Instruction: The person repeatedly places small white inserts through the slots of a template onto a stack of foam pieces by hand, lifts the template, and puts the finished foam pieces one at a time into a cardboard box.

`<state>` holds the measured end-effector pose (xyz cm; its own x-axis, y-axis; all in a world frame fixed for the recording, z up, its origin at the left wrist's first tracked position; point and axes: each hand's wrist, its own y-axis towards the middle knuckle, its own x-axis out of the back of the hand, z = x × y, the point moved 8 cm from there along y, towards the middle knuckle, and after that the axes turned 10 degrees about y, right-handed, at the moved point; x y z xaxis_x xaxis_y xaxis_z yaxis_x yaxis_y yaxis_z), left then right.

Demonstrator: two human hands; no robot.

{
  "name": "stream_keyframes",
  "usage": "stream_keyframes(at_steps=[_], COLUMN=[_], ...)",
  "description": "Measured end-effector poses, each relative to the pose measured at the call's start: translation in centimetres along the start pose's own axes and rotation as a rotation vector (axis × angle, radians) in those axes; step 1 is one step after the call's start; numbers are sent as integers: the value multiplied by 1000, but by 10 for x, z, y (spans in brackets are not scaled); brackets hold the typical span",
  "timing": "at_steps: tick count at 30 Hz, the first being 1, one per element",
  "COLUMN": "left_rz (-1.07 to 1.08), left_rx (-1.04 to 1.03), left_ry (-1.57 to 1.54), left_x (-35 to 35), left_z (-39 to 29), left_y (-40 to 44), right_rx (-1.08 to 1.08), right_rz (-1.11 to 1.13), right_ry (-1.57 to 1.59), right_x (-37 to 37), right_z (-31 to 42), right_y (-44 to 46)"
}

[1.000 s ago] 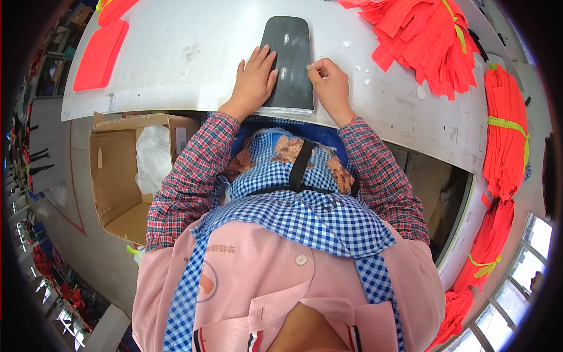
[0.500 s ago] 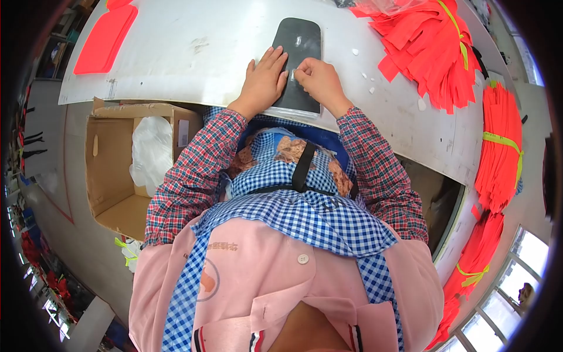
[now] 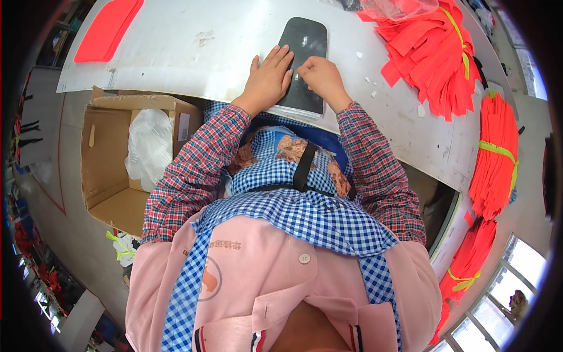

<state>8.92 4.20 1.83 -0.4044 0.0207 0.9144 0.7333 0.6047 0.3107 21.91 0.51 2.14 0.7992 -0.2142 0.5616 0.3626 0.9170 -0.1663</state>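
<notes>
A flat black piece (image 3: 307, 42) with a rounded far end lies on the white table at its near edge. Pale layers show under its near end, and a small shiny spot sits close to its far end. My left hand (image 3: 268, 79) rests with fingers stretched out along the piece's left side. Over the middle of the same piece, my right hand (image 3: 322, 77) is closed, thumb and fingertips pinched together against the surface. Whatever the pinch may hold is hidden or too small to make out.
Small white scraps (image 3: 373, 94) lie right of the black piece. Bundled red-orange strips (image 3: 431, 56) fill the table's right side, and red pieces (image 3: 109, 29) lie at far left. Below the left edge stands a cardboard box (image 3: 108, 202) holding a white plastic bag (image 3: 148, 146).
The view has shifted slightly. My left hand stays flat on the black piece; my right hand remains pinched over its middle, with only a slight shift of the fingers.
</notes>
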Motion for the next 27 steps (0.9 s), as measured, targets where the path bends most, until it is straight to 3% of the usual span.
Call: stream_keyframes(at_steps=[4, 7, 10, 16, 27], left_rz=[25, 16, 1, 11, 15], left_rx=[4, 0, -1, 4, 3], left_ry=[0, 0, -2, -3, -3], left_x=[1, 1, 1, 5, 4], left_z=[0, -1, -1, -3, -4], left_y=[-1, -1, 1, 0, 1], right_rx=[73, -130, -121, -40, 52], right_rz=[-47, 228, 129, -79, -117], right_ry=[-113, 9, 177, 225, -124], right_x=[1, -5, 5, 30, 29], right_z=[8, 0, -4, -9, -8], right_y=[-3, 1, 12, 53, 87])
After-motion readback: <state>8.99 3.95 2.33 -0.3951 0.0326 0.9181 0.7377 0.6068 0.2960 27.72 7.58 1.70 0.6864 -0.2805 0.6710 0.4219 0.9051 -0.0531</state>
